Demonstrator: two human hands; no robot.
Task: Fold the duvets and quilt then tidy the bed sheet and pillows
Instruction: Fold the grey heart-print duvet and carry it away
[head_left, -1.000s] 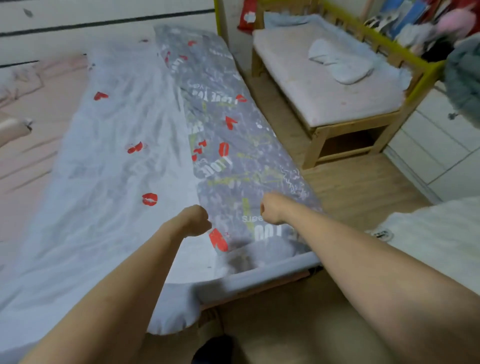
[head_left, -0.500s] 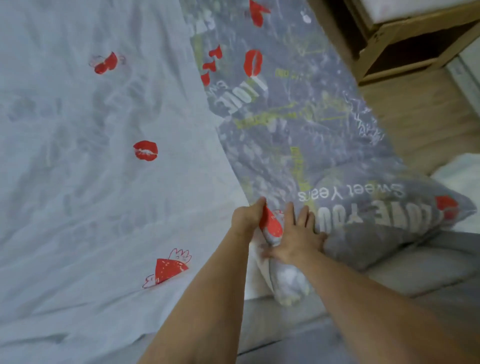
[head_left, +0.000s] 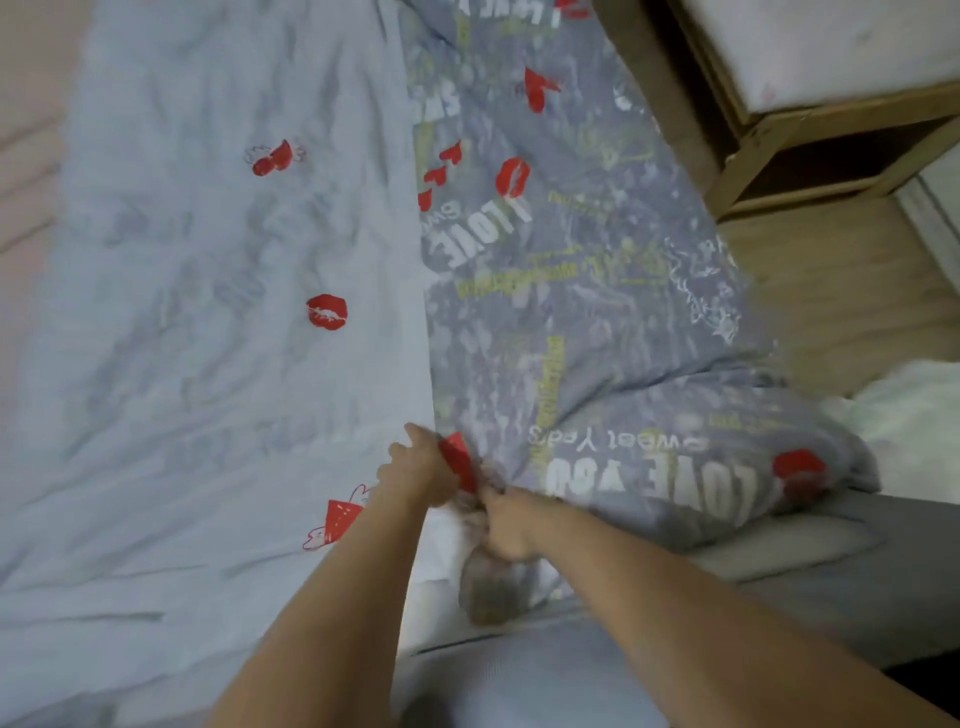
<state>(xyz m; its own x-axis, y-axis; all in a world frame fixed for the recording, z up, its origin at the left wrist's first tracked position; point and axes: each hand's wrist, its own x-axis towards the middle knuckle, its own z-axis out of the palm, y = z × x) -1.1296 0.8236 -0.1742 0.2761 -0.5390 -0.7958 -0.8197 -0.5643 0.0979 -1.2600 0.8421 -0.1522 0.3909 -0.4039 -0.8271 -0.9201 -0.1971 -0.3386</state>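
**Q.** What does the head view show at the near edge of the bed?

**A.** A printed duvet (head_left: 571, 312) lies lengthwise along the bed's right side. Its dark patterned face is folded over its pale face, which spreads to the left. Both hands meet at the near corner. The left hand (head_left: 415, 467) pinches the fold edge by a red print; its grip is clenched on fabric. The right hand (head_left: 506, 525), just beside it, curls round a bunched wad of the same corner, so that grip also grasps the duvet.

**Q.** What could go wrong from here?

**A.** Several things, judging from how the layers lie. The two grips sit almost touching, so lifting would likely raise one point only, and the far length would sag and skew the fold. The bunched corner may hold only one layer; the other could slip free and open the fold. The right side overhangs towards the wooden floor (head_left: 841, 291), so a pull to the left might be needed to stop it sliding off.

**Q.** Is the corner seam visible?

**A.** No; motion blur and the fingers hide it.
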